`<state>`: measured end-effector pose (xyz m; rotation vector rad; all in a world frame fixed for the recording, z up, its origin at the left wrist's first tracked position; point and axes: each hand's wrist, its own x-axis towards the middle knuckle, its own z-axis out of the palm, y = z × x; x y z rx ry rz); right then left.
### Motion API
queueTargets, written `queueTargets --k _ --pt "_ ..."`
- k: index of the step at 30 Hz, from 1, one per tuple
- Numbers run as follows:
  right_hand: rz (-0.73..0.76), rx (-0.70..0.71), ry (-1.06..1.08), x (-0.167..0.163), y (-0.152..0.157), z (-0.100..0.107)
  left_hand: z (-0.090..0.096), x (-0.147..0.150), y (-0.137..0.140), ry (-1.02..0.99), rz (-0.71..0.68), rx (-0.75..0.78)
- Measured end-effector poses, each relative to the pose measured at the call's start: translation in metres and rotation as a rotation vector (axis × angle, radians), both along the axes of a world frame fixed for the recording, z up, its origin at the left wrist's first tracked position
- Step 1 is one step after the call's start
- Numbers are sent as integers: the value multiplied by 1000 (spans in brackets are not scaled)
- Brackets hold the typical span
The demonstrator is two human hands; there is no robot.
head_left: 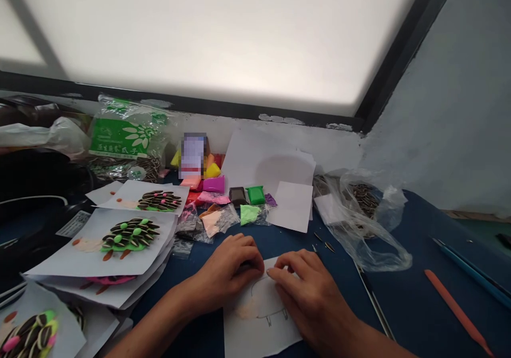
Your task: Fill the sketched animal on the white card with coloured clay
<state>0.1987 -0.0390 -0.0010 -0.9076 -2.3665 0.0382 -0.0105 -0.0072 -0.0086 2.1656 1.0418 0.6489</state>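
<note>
Both bare hands work over a white sheet [243, 342] that lies on the dark blue tabletop [403, 299], toward its near edge, which is out of view. The sheet bears a pencil outline with short legs, and a peach clay patch [248, 309] is pressed flat over its left part. The left hand [231, 270] rests at the sheet's upper left, fingers bent inward and thumb close to the index finger. The right hand [309, 291] lies over the sheet's right side, its thumb and index fingertips nearly together and pointing at the left hand; whether either hand pinches anything small cannot be told. Beyond them, two loose sunflower seeds [329, 247] lie near a clear plastic bag [365, 203] of seeds. Toward the far edge sit clay packets, among them a green packet [256, 195], a black packet [238, 196] and a light green packet [249, 215], with a small white sheet [293, 207] to their right. On the left side are stacked sheets [149, 265] with seed-covered clay figures. Toward the right edge, a salmon-coloured tool [455, 310] lies near a blue pen [471, 267], both slanting, while a slim dark rod [373, 297] lies just beside the right forearm.
</note>
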Motion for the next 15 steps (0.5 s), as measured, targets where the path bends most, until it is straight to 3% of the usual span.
queueTargets --k 6,11,15 --pt "69 33 53 4 -6 -7 1 -1 -1 8 -9 -10" --pt "37 74 25 2 -14 -8 5 -1 -3 11 -9 -37" --pt "29 193 15 -5 -19 -14 5 -1 -3 1 -14 -45"
